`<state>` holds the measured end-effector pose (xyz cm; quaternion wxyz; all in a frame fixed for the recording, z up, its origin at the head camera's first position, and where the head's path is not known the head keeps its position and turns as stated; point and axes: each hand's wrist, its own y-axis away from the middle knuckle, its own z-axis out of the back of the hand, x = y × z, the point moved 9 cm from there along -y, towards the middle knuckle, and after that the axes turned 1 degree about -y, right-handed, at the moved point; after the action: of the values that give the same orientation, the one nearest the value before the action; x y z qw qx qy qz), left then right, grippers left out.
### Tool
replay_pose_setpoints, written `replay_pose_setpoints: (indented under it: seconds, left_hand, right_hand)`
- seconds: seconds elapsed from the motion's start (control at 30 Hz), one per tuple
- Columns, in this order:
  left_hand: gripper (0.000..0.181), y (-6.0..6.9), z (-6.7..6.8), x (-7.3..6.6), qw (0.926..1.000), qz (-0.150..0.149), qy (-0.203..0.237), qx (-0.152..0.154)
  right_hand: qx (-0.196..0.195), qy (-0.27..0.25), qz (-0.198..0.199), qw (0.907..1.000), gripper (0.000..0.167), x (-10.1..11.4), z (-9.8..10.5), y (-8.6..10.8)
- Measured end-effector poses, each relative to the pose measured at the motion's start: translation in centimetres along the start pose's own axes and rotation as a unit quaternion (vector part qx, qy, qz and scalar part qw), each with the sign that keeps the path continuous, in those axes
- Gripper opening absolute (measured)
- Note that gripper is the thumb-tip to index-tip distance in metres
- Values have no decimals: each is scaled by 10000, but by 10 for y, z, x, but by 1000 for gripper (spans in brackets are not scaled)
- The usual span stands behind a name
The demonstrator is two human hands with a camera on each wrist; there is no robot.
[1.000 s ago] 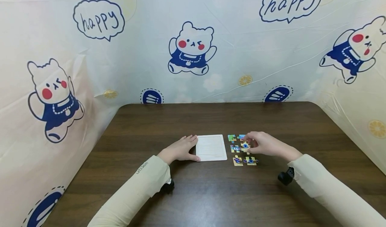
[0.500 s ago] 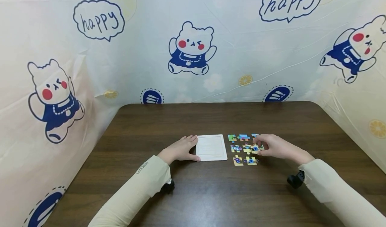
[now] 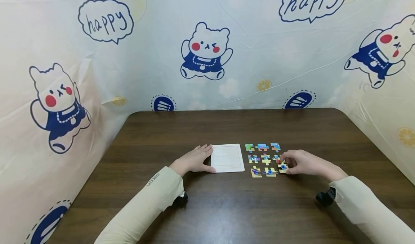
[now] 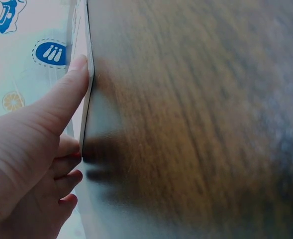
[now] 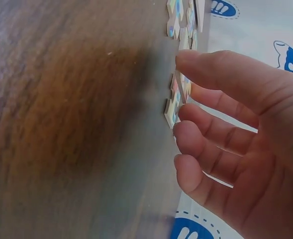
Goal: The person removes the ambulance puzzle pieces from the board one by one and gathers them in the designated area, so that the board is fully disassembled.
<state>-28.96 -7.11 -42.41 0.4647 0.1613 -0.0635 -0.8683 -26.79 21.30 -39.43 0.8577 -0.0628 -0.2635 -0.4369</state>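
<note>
A white rectangular puzzle tray lies flat on the table. My left hand rests against its left side, fingers extended toward the far corner and thumb on the near corner; the left wrist view shows the thumb lying on the tray's edge. At the right end of the jigsaw pieces, my right hand pinches a yellow puzzle piece with a blue round mark between thumb and fingers. In the right wrist view the held piece is seen nearly edge-on, slightly tilted, with the other fingers loosely bent.
Several colourful jigsaw pieces lie in rough rows right of the tray, close to the right hand. Brown wood table surrounds them. A cloth backdrop with printed bears hangs behind the far edge.
My right hand has moved right and then toward me with the yellow piece, uncovering top-row and middle-row pieces. My left hand and the tray have stayed in place.
</note>
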Motion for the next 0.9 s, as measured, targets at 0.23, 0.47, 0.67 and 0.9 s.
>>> replay_pose_setpoints:
  seconds: [0.23,0.47,0.67,0.9]
  left_hand:
    - [92,-1,0,0,10000,-31,-7,-12]
    - [91,-2,0,-1,10000,-72,67,5]
    - [91,-2,-1,-1,9997,-56,210,54]
    - [91,-1,-3,1,9989,-36,462,6]
  right_hand:
    - [164,-23,-32,9999,29,-4,-7,1]
    - [198,-17,-47,9998,28,-4,-9,2]
    - [169,-68,-5,9998,28,-3,-9,3]
    - [118,-36,-15,9999,27,-3,-9,2]
